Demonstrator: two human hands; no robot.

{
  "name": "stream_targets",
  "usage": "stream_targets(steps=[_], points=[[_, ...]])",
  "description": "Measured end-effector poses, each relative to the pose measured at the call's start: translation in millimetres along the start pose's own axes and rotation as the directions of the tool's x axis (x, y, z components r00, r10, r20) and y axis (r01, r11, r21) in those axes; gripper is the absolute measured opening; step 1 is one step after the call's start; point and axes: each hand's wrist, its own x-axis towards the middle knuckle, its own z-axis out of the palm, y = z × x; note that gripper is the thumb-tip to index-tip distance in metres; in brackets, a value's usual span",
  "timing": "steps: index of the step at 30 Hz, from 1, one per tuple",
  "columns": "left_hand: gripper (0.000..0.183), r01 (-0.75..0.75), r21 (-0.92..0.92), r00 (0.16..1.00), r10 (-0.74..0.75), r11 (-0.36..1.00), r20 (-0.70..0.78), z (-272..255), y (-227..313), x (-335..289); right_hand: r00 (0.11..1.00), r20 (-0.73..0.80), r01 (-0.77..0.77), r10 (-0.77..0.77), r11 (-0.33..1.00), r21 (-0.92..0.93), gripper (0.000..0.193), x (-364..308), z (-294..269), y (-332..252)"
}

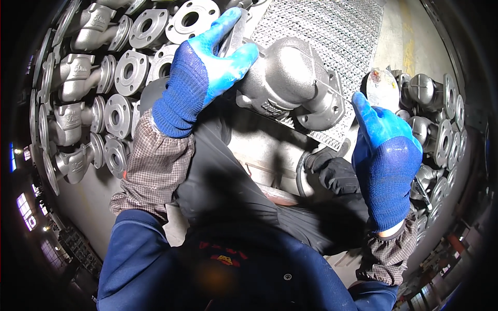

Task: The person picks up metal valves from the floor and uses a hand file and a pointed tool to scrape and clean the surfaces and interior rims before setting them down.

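- Head view: I see raised lettering on the grey casting (290,72) and on the bodies of the left-hand castings (70,124), plus red letters and a yellow-red emblem (225,259) on the navy top (135,254).
- The casting lies between the two gloved hands; the left hand (212,67) pinches its left flange, thumb and forefinger slightly parted around the edge.
- The right hand (386,132) is just beside the right flange, forefinger extended, other fingers partly hidden; I can't tell whether it holds anything.
- Beneath the casting I make out a patterned metal plate (332,31).
- More castings (433,129) line the right; bright windows (25,210) show far left.
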Motion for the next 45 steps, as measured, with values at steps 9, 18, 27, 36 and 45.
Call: stream_targets(steps=[9, 18, 27, 36, 45], points=[[0.058, 0.012, 0.066, 1.000, -0.013, 0.998, 0.013, -1.2, -1.0, 0.8, 0.997, -0.042, 0.059, -0.062, 0.997, -0.053, 0.044, 3.9, 4.1, 0.7], [0.056, 0.001, 0.048, 1.000, -0.002, 0.999, 0.013, -2.4, 1.2, 0.2, 0.998, 0.019, 0.066, -0.064, 0.986, -0.154, 0.043, 6.8, -2.6, -6.3], [0.055, -0.033, 0.072, 0.999, 0.030, 0.997, 0.041, -3.7, 9.1, 1.3, 0.998, 0.069, 0.026, -0.015, 0.985, -0.173, 0.043, 5.4, -2.5, -9.5], [0.066, 0.035, 0.025, 0.999, -0.035, 0.999, 0.012, -5.8, -3.9, 1.7, 0.995, -0.095, 0.002, 0.023, 0.967, 0.255, 0.048, -12.5, 21.0, 3.2], [0.055, 0.095, 0.006, 0.995, -0.095, 0.995, 0.013, -5.7, 1.9, 2.3, 0.883, -0.044, -0.205, 0.468, 0.467, 0.860, 0.042, -43.2, 97.0, -26.0]])
